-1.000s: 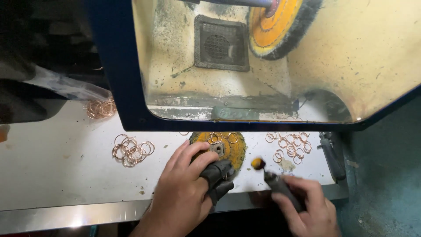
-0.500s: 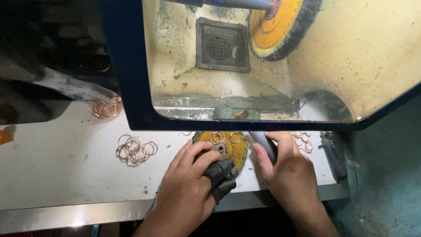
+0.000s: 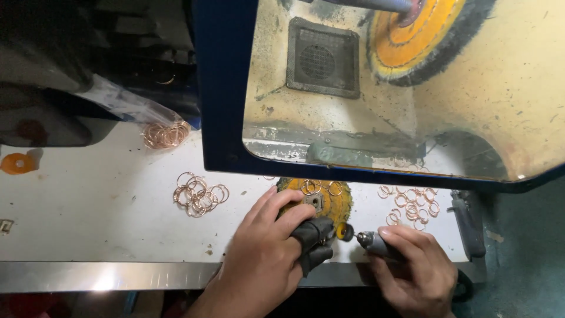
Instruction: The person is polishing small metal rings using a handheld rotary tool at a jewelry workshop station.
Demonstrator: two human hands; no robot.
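The left hand [image 3: 265, 259], two fingers in black finger guards, pinches something too small to make out at the small yellow buffing tip [image 3: 344, 231] of the grey rotary handpiece [image 3: 376, 244] clenched in the right hand [image 3: 415, 274] at three o'clock, and a slip could nick fingertips or fling the piece.

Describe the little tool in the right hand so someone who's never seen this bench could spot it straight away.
Start at the white bench below the blue-framed hood. At its front edge, the right hand grips a slim grey rotary tool, beside the left hand. Unlike the big yellow wheel lying flat nearby, it ends in a tiny yellow buffing tip.
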